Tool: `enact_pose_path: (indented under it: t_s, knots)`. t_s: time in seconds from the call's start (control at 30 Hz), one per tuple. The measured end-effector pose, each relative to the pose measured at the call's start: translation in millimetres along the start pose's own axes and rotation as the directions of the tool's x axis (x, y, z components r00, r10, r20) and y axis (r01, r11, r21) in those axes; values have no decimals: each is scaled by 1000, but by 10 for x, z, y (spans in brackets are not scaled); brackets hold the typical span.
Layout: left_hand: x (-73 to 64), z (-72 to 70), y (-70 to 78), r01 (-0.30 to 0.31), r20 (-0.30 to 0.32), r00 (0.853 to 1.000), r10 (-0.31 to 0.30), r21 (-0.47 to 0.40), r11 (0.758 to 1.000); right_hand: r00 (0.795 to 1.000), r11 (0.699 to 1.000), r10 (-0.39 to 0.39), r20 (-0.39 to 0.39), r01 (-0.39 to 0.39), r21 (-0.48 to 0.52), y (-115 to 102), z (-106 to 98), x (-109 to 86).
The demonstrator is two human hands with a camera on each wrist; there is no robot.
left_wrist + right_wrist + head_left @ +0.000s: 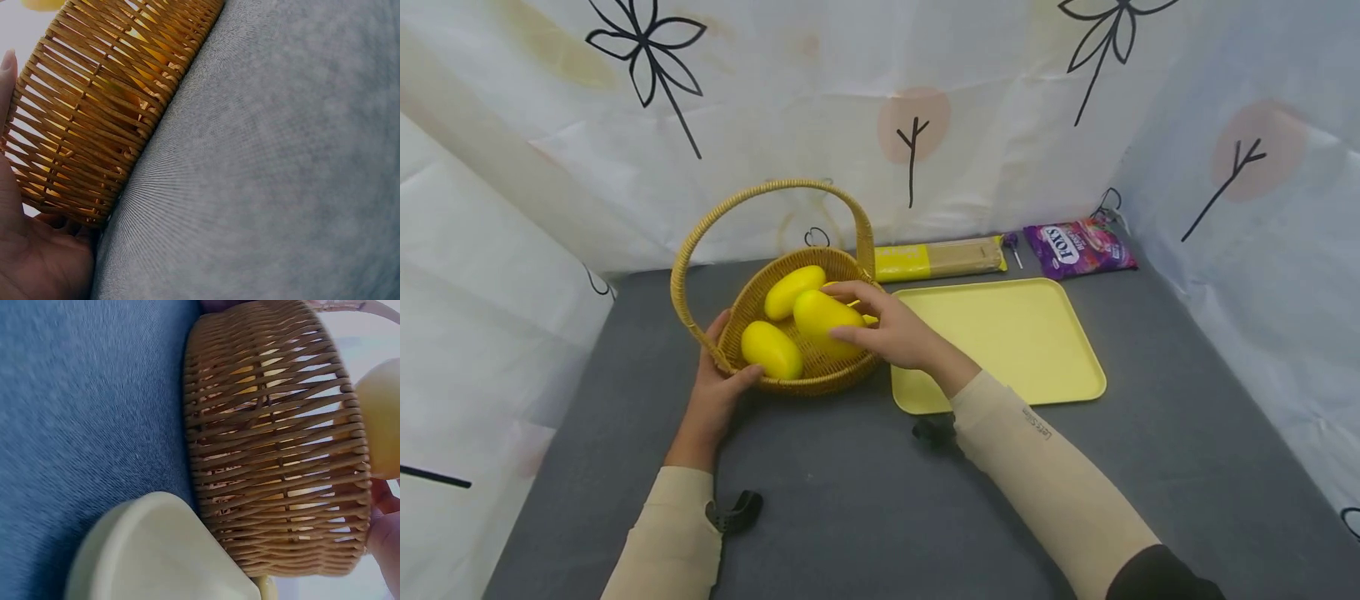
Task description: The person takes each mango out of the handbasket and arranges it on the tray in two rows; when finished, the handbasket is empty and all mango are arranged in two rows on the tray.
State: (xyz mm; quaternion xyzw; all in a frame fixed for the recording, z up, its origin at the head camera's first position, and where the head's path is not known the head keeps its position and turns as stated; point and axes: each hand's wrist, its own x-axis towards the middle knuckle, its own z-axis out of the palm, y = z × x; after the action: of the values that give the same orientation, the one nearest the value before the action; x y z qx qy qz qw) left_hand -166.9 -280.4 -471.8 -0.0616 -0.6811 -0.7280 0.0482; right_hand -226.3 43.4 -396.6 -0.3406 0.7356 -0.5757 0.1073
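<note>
Steady Basket [816,385], Soft Pinch

The right hand [891,327] pinches a fruit [822,319] over the basket, thumb and fingers around it. The left hand [715,398] grips the basket's side. Hold it still and don't bump the other fruits [772,350]. A tray [1000,342] lies just beside.

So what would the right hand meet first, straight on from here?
Past the held mango, the right hand would probably meet the far mango in the basket, though relative height is unclear.

Head view downward, wrist views close — basket [820,386] shared
</note>
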Motion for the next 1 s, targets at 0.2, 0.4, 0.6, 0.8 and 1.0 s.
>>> enact_pose_path:
  t_s: [0.2,0.4,0.6,0.8,1.0]
  knots:
    - [19,-3,-17,-18,5,1000,18,-5,1000,997,990,-38,-72,47,130,-61,-102,-180]
    - [18,-1,-25,-23,12,1000,23,-22,999,988,993,4,-156,14,119,-62,-262,-343]
    - [10,5,-15,-13,7,1000,14,-28,1000,975,986,45,-217,-9,167,38,-439,-477]
    - [7,15,-9,-9,8,1000,10,-48,999,948,982,121,-295,-72,172,198,-630,-542]
    - [5,18,6,4,2,1000,-4,-21,1000,907,967,245,-342,-201,158,388,-755,-572]
